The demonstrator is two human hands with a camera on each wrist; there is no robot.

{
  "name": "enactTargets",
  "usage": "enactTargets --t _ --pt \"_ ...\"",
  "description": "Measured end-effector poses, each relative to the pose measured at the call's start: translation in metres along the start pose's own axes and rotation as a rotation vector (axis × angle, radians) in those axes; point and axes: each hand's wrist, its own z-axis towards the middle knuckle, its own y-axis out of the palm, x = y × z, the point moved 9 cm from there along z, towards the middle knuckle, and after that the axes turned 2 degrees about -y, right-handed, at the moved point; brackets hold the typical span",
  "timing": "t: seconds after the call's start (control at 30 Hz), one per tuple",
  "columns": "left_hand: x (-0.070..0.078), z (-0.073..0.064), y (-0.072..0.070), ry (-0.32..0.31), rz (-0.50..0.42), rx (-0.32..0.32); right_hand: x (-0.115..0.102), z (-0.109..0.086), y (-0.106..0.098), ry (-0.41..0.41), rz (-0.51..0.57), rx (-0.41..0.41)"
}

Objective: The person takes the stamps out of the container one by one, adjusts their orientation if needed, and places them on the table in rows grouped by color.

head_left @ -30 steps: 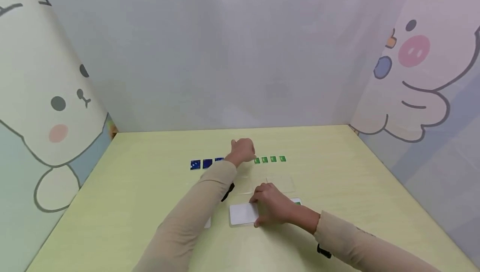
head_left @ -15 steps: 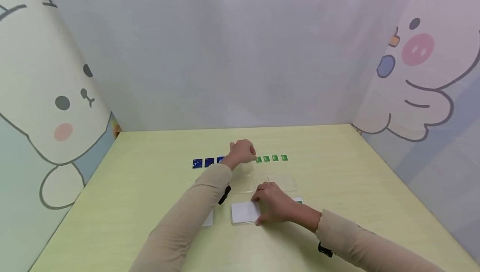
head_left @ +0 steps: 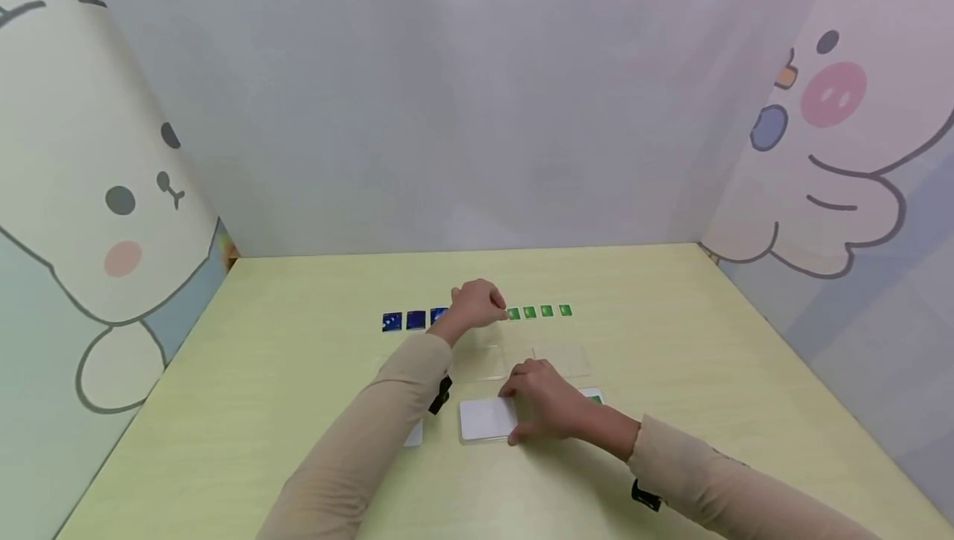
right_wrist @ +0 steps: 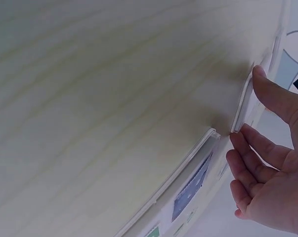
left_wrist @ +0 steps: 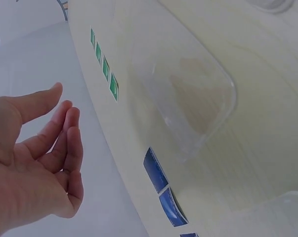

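Observation:
My left hand (head_left: 477,304) hovers above the far part of the table, between the row of blue picture squares (head_left: 415,320) and the row of green picture squares (head_left: 547,310). In the left wrist view its fingers are loosely bent towards the thumb, with a gap and nothing visible between them. A clear plastic box (left_wrist: 203,98) stands to the right there. Near the front, my right hand (head_left: 547,399) grips a white card (head_left: 480,420) by its two long edges, thumb on the near edge and fingertips on the far one. The hand covers the card's right part.
Clear plastic trays (head_left: 561,359) sit between the picture rows and the white card. Beyond my right hand lies another white card (head_left: 595,395) bearing green and blue pictures (right_wrist: 191,190). A further white card (head_left: 414,436) shows beside my left sleeve. A grey wall stands behind the table.
My left forearm has shifted slightly left, and the left hand stays over the same spot. The right hand keeps its grip on the white card. The head view has tilted a little.

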Motion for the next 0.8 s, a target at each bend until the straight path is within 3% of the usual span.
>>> enactTargets --t 0.8 --pt "0.001 -0.013 0.004 0.03 -0.02 0.0 0.001 -0.005 0.0 0.013 0.029 0.026"
